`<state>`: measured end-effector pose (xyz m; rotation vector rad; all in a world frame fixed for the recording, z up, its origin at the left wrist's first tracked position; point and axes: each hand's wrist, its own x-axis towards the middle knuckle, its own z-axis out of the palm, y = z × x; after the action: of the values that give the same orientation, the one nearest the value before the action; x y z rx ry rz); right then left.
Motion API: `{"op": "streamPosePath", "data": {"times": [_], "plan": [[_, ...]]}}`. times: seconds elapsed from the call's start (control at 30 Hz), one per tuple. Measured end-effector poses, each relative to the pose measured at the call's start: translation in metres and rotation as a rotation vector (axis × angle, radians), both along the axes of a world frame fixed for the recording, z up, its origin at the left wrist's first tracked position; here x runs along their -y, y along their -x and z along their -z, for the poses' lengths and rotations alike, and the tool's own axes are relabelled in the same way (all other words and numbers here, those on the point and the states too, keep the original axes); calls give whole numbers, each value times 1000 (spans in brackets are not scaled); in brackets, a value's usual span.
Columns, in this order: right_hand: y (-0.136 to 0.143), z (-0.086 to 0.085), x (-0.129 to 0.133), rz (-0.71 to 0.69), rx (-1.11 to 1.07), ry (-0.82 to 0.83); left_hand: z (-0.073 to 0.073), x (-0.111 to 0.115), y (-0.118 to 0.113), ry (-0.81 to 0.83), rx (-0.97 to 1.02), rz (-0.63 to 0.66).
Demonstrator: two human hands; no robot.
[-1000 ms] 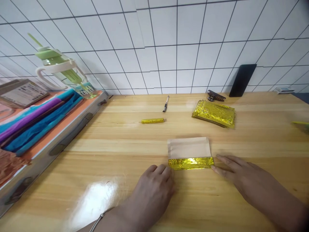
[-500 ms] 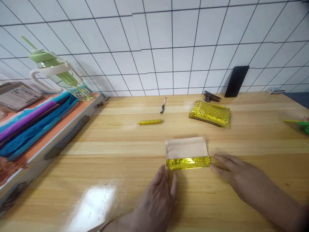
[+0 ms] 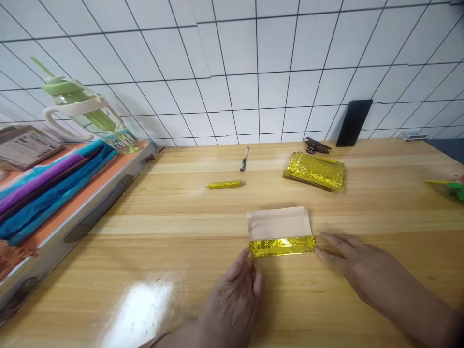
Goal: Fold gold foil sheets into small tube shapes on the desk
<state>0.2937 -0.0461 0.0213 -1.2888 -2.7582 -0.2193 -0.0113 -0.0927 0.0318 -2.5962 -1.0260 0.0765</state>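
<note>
A sheet of gold foil paper (image 3: 279, 224) lies on the table with its pale brown backing up. Its near edge is folded over into a flat, shiny gold band. At the band's left end, my left hand (image 3: 235, 295) pinches the near corner between thumb and finger; the other fingers are curled under. My right hand (image 3: 362, 263) rests at the right end with fingers stretched out, thumb tip touching the band's edge. Farther back are a thin gold foil roll (image 3: 224, 184) and a stack of gold foil sheets (image 3: 314, 171).
A pen (image 3: 244, 158) and a dark claw-like clip (image 3: 317, 145) lie toward the tiled wall, where a black phone-like slab (image 3: 354, 123) leans. On the left, a raised orange surface (image 3: 83, 193) bears coloured paper, a carton (image 3: 29, 147) and a green-lidded bottle (image 3: 90, 113). Something green (image 3: 455, 191) sits far right.
The left hand's fingers have drawn closer together at the sheet's corner. My right hand and the sheet stay nearly in place, with only a slight shift of the whole view.
</note>
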Motion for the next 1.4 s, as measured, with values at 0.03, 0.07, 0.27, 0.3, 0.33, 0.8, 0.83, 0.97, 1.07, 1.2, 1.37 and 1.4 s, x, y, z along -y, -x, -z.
{"op": "streamPosePath", "data": {"times": [0.03, 0.07, 0.27, 0.3, 0.33, 0.8, 0.83, 0.97, 1.07, 1.2, 1.37, 1.4], "plan": [[1, 0, 0, 3, 21, 8, -1, -1, 0, 1, 15, 8], [1, 0, 0, 7, 47, 24, -1, -2, 1, 1, 31, 10], [9, -3, -2, 2, 10, 11, 0, -6, 0, 46, 108, -116], [10, -3, -3, 0, -2, -1, 1, -7, 0, 60, 117, -132], [12, -5, -3, 2, -13, -14, 2, -7, 0, 72, 124, -142], [62, 6, 14, -239, -38, 46, 2, -13, 1, 146, 186, -84], [61, 10, 15, -242, -36, 80, 3, -13, 1, 136, 187, -80], [60, 18, 16, -231, -48, 150, 4, -15, -1, 94, 208, -84], [60, 18, 17, -223, -67, 156, 3, -18, -2, 123, 235, -96], [61, 18, 18, -217, -91, 152, 2, -21, -2, 241, 260, -65], [61, 18, 19, -203, -111, 164, 6, -23, -2, 365, 242, -19], [61, 17, 19, -202, -112, 171, 7, -23, -2, 380, 235, -16]]}}
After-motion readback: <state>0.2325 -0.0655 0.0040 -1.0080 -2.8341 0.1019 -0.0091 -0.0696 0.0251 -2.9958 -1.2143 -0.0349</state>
